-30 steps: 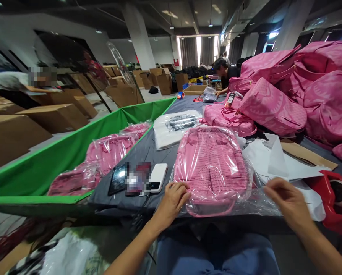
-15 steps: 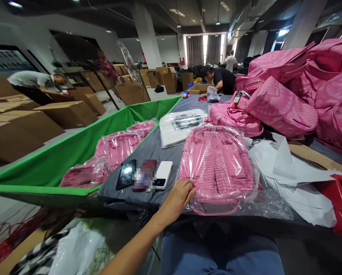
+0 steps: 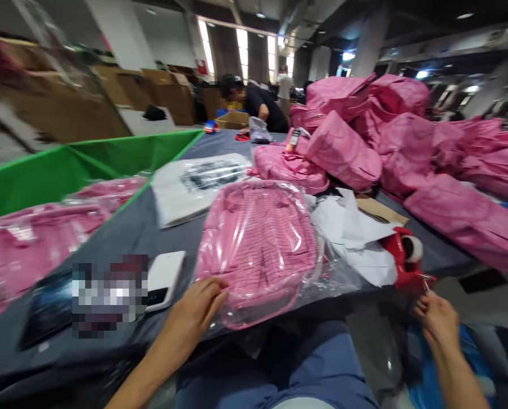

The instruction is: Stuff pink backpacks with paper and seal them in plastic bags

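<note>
A pink backpack lies strap side up in a clear plastic bag at the table's front edge. My left hand is at its lower left corner, fingers and thumb closed on the plastic. My right hand is beyond the table's front right, fingers curled in at the metal front of a red tape dispenser. Whatever lies between those fingertips is too small to make out. A roll of tape sits in the dispenser.
White paper sheets lie between backpack and dispenser. Pink backpacks are heaped at the right. A stack of white plastic bags, a white power bank and a dark phone lie leftward. Bagged backpacks fill a green-walled bin. A person bends behind.
The view has swung right. My right hand has come into view beside the tape dispenser. My left hand stays at the lower left of the bagged backpack.
</note>
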`<state>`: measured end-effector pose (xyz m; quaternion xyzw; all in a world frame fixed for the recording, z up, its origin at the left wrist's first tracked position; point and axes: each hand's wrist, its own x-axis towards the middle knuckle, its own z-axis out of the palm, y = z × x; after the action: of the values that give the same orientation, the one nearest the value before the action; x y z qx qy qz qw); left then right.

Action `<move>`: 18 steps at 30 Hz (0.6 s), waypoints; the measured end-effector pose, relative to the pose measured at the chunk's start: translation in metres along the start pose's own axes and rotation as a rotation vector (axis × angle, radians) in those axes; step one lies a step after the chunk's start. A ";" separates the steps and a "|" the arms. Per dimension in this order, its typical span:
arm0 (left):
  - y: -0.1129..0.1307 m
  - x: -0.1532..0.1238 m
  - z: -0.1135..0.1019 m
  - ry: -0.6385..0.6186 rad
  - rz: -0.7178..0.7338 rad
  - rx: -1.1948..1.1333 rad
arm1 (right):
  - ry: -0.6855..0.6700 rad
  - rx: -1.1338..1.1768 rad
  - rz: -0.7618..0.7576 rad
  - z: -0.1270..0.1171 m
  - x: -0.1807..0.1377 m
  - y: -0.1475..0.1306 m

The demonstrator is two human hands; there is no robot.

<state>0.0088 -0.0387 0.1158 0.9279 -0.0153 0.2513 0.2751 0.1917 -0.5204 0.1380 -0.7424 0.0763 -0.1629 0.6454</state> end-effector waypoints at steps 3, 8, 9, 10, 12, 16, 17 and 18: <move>-0.011 0.000 0.002 0.025 0.040 -0.006 | -0.088 0.248 0.141 0.038 -0.024 0.003; 0.001 0.000 -0.004 -0.010 -0.003 -0.008 | -0.625 0.375 0.216 0.103 -0.092 -0.032; 0.006 0.001 -0.006 -0.026 -0.028 -0.010 | -0.812 0.378 0.182 0.115 -0.104 -0.046; 0.011 0.001 -0.008 -0.040 -0.050 -0.014 | -0.988 0.349 0.116 0.126 -0.112 -0.060; 0.017 0.003 -0.009 -0.059 -0.080 -0.018 | -1.271 0.200 -0.084 0.154 -0.118 -0.086; 0.019 0.005 -0.006 -0.079 -0.098 0.006 | -1.649 -0.177 -0.501 0.234 -0.115 -0.110; 0.019 0.005 -0.005 -0.081 -0.100 0.011 | -1.711 -0.279 -0.599 0.255 -0.115 -0.111; 0.018 0.005 -0.005 -0.081 -0.099 0.014 | -1.751 -0.385 -0.688 0.273 -0.116 -0.111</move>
<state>0.0078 -0.0514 0.1305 0.9388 0.0211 0.1997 0.2798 0.1654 -0.2111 0.1992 -0.6760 -0.6293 0.2843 0.2572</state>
